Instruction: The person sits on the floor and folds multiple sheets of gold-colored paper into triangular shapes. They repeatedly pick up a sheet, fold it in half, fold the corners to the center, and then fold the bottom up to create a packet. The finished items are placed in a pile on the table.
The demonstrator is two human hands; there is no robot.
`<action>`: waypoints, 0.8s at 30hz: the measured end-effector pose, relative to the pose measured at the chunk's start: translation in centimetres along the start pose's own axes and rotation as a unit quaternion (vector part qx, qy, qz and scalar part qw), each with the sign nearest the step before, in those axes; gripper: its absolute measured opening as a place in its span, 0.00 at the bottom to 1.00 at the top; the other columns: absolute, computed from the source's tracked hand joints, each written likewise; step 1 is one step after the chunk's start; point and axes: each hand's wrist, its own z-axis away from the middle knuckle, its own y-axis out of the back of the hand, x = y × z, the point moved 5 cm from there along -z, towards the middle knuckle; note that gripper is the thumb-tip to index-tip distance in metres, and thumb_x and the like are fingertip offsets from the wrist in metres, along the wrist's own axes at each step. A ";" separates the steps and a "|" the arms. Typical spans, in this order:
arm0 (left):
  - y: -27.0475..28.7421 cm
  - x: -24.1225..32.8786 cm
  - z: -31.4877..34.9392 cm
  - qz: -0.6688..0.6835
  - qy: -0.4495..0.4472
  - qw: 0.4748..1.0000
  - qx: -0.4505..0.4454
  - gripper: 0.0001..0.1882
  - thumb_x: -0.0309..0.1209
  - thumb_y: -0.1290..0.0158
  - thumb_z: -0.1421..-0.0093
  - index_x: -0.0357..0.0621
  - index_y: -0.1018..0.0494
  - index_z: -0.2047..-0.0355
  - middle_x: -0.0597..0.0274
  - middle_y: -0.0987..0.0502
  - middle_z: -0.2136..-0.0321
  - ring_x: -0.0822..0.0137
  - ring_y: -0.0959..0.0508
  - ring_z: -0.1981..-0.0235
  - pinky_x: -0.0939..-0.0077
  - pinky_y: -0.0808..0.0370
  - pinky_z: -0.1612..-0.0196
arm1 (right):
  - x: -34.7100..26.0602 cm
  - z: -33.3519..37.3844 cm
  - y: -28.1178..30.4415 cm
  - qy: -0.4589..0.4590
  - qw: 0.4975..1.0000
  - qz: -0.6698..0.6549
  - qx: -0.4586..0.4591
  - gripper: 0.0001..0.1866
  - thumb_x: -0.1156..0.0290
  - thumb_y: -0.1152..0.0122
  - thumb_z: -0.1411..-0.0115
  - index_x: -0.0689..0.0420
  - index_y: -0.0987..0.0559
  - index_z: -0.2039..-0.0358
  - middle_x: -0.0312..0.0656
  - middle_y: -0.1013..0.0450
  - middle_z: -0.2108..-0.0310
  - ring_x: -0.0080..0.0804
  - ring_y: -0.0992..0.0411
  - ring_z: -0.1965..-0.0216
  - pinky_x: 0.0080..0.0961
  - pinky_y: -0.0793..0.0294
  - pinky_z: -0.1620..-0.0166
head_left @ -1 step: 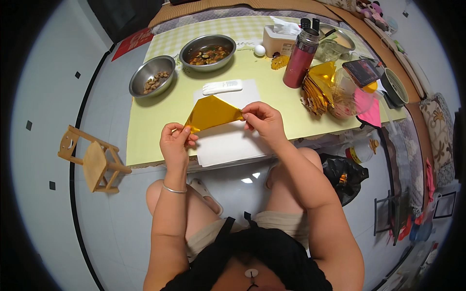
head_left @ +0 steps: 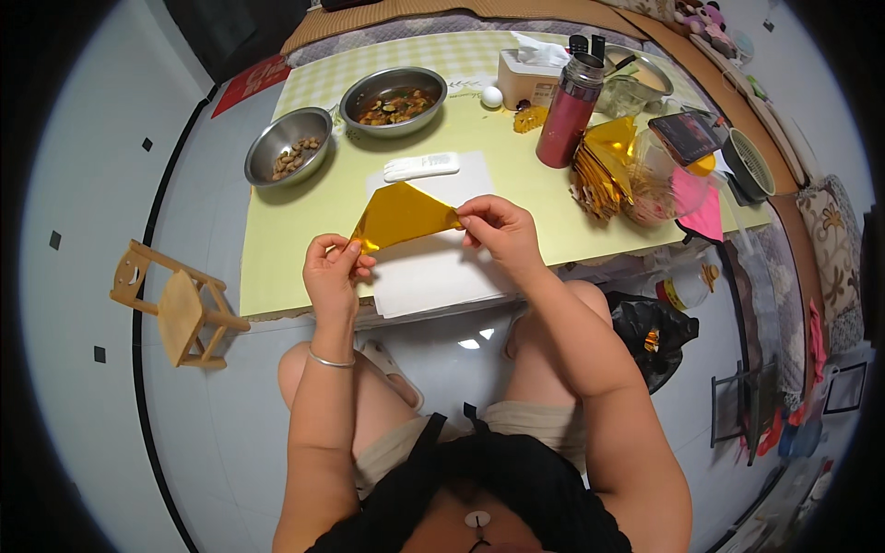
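Observation:
A sheet of shiny gold foil paper point(head_left: 404, 216), folded into a shape with slanted sides, is stretched between my two hands above the table's front edge. My left hand point(head_left: 334, 262) pinches its lower left corner between thumb and fingers. At the right corner, my right hand point(head_left: 499, 229) grips the foil paper in a similar pinch. Beneath it lie white paper sheets point(head_left: 415, 288) on the table. Just beyond the foil paper rests a flat white object point(head_left: 421, 166) whose kind I cannot make out. A stack of folded gold foil papers point(head_left: 604, 175) stands to the right.
Two steel bowls stand at the back left, one with nuts point(head_left: 295, 158), one with food point(head_left: 394, 106). A red flask point(head_left: 569, 115), a tissue box point(head_left: 528, 81) and a phone point(head_left: 684, 138) are at the right. A small wooden chair point(head_left: 184, 304) stands left; a black bag point(head_left: 650, 336) lies below right.

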 end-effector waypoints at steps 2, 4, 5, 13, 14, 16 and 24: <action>0.2 -0.1 -0.2 0.005 0.001 1.000 0.002 0.05 0.18 0.45 0.35 0.37 0.29 0.60 0.55 0.20 0.72 0.68 0.18 0.76 0.82 0.24 0.77 | 0.1 -0.1 0.1 0.008 1.000 -0.001 -0.005 0.06 0.79 0.39 0.35 0.62 0.17 0.59 0.36 0.21 0.67 0.17 0.24 0.73 0.14 0.24 0.68; 0.5 -0.4 -0.3 -0.002 -0.002 1.000 0.004 0.05 0.19 0.45 0.35 0.36 0.28 0.59 0.55 0.20 0.71 0.67 0.18 0.76 0.81 0.23 0.75 | 0.3 -0.2 0.2 0.014 1.000 -0.001 -0.011 0.07 0.78 0.39 0.35 0.63 0.17 0.58 0.37 0.20 0.66 0.18 0.24 0.73 0.15 0.22 0.67; 0.5 -0.5 -0.3 0.002 -0.009 1.000 -0.001 0.05 0.19 0.46 0.34 0.35 0.27 0.59 0.55 0.20 0.71 0.66 0.17 0.76 0.81 0.22 0.75 | 0.3 -0.2 0.3 0.013 1.000 -0.001 -0.013 0.06 0.78 0.38 0.34 0.64 0.17 0.58 0.37 0.20 0.66 0.19 0.24 0.72 0.16 0.22 0.67; 0.5 -1.0 -0.3 0.011 -0.005 0.999 -0.034 0.07 0.23 0.45 0.33 0.34 0.26 0.56 0.56 0.19 0.67 0.65 0.17 0.71 0.80 0.19 0.69 | -0.2 0.4 0.6 0.021 1.000 0.002 -0.008 0.07 0.76 0.37 0.34 0.65 0.18 0.58 0.38 0.21 0.68 0.20 0.23 0.70 0.16 0.21 0.65; 0.5 -0.9 -0.2 0.007 -0.012 0.999 -0.035 0.08 0.23 0.45 0.33 0.33 0.26 0.55 0.55 0.19 0.66 0.65 0.16 0.71 0.79 0.19 0.68 | -0.2 0.4 0.6 0.018 1.000 -0.013 -0.004 0.08 0.76 0.37 0.34 0.65 0.18 0.57 0.39 0.21 0.68 0.20 0.23 0.71 0.16 0.21 0.65; 0.2 -0.7 -0.1 -0.001 -0.027 0.999 -0.038 0.10 0.22 0.45 0.33 0.32 0.26 0.53 0.55 0.19 0.66 0.64 0.16 0.70 0.79 0.19 0.67 | -0.3 0.4 0.6 0.014 0.999 -0.042 0.004 0.10 0.76 0.38 0.34 0.66 0.18 0.55 0.39 0.21 0.68 0.21 0.23 0.71 0.16 0.21 0.65; 0.0 -0.1 0.0 -0.051 -0.061 0.996 -0.050 0.16 0.20 0.46 0.33 0.31 0.28 0.45 0.55 0.18 0.64 0.64 0.15 0.68 0.80 0.19 0.64 | 0.1 0.1 0.8 -0.122 0.991 0.008 -0.054 0.20 0.78 0.39 0.33 0.64 0.25 0.41 0.41 0.20 0.64 0.23 0.20 0.67 0.16 0.21 0.66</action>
